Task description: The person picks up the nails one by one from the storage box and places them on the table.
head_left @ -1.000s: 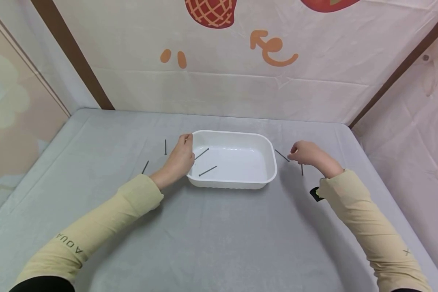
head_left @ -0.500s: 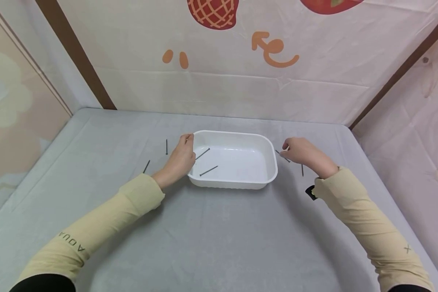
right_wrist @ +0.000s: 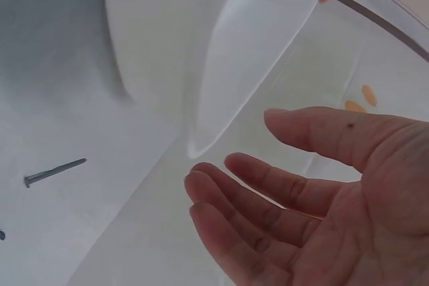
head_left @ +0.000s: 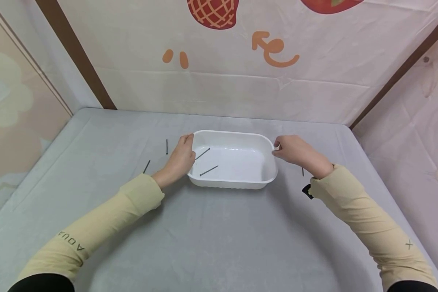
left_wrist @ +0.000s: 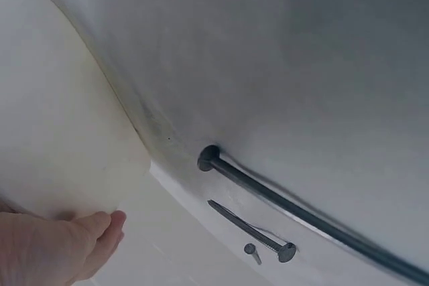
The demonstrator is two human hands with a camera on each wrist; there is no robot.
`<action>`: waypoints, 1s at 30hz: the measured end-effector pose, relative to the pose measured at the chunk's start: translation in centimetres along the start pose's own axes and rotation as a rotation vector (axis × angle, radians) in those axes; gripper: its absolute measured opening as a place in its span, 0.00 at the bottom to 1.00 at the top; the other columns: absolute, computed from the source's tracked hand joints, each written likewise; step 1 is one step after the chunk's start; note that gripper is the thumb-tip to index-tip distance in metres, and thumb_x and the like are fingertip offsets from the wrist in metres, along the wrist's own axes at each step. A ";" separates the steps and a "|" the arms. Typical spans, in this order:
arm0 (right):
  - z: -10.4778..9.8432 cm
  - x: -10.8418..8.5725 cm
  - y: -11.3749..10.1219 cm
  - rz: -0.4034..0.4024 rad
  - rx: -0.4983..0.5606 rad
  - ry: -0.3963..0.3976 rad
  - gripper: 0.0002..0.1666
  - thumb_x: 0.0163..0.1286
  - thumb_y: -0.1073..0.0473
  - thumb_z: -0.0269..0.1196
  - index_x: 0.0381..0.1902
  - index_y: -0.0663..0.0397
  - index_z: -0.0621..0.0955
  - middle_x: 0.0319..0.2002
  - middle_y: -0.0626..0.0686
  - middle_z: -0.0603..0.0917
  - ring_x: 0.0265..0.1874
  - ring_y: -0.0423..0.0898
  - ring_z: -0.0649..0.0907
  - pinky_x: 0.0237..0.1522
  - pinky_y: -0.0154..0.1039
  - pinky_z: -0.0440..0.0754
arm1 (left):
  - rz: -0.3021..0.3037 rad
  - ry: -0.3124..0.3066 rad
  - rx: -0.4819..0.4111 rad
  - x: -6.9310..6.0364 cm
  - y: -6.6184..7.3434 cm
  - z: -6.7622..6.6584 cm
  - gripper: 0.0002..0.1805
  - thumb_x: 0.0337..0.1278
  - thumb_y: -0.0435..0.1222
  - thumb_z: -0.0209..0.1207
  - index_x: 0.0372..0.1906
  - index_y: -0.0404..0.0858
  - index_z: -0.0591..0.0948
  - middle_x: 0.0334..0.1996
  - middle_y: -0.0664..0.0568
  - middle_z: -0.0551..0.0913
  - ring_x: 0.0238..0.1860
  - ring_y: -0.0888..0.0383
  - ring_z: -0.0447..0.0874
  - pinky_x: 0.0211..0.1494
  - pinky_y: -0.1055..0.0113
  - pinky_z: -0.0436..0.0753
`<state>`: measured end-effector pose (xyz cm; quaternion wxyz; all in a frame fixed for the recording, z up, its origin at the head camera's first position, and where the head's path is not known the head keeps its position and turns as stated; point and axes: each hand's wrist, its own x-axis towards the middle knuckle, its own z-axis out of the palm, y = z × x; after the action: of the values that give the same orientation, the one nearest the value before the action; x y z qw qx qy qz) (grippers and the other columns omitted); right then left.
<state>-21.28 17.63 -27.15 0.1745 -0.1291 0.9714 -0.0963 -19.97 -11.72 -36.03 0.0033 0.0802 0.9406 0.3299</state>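
A white plastic tray (head_left: 241,184) stands on the table, with two nails (head_left: 209,170) lying inside it. My left hand (head_left: 180,158) grips the tray's left rim; in the left wrist view the thumb and fingers of that left hand (left_wrist: 60,246) pinch its edge. At the opposite end, my right hand (head_left: 299,152) is close to the right rim. The right wrist view shows this right hand (right_wrist: 295,192) with thumb and loosely bent fingers apart and nothing between them, just short of the tray's corner (right_wrist: 201,145).
Left of the tray lie nails (head_left: 166,147) on the grey cloth (head_left: 219,235); the left wrist view shows several, one nail (left_wrist: 288,205) close to the camera. Beside the right hand lies a nail (right_wrist: 53,172). A printed curtain (head_left: 131,89) rises behind the table.
My right hand has moved left, from above the nails on the right to the tray's right rim, and now covers one nail. The left hand has kept its grip; the tray stays put.
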 end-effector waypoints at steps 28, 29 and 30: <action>-1.9 -0.6 -3.6 -0.114 -0.042 0.029 0.20 0.63 0.60 0.55 0.51 0.65 0.74 0.45 0.60 0.78 0.31 0.51 0.78 0.26 0.39 0.77 | -0.031 0.026 -0.180 -0.1 -0.5 0.0 0.29 0.61 0.25 0.39 0.67 0.26 0.51 0.65 0.34 0.54 0.65 0.43 0.56 0.66 0.57 0.61; -2.0 -0.7 -3.7 -0.117 -0.048 0.034 0.19 0.63 0.60 0.56 0.50 0.65 0.75 0.45 0.59 0.78 0.32 0.50 0.78 0.28 0.39 0.77 | -0.031 0.026 -0.180 -0.1 -0.5 0.0 0.29 0.61 0.25 0.39 0.67 0.27 0.51 0.65 0.34 0.54 0.65 0.43 0.56 0.66 0.57 0.61; -2.0 -0.7 -3.9 -0.125 -0.057 0.038 0.19 0.63 0.60 0.56 0.50 0.65 0.75 0.45 0.59 0.78 0.34 0.51 0.78 0.32 0.41 0.77 | -0.031 0.026 -0.181 -0.1 -0.5 0.0 0.29 0.61 0.25 0.39 0.67 0.27 0.51 0.65 0.34 0.54 0.65 0.43 0.56 0.66 0.57 0.61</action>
<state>-20.56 14.45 -24.21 0.1458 -0.1925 0.9670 -0.0816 -19.97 -12.06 -36.35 0.0034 0.0608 0.9080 0.4146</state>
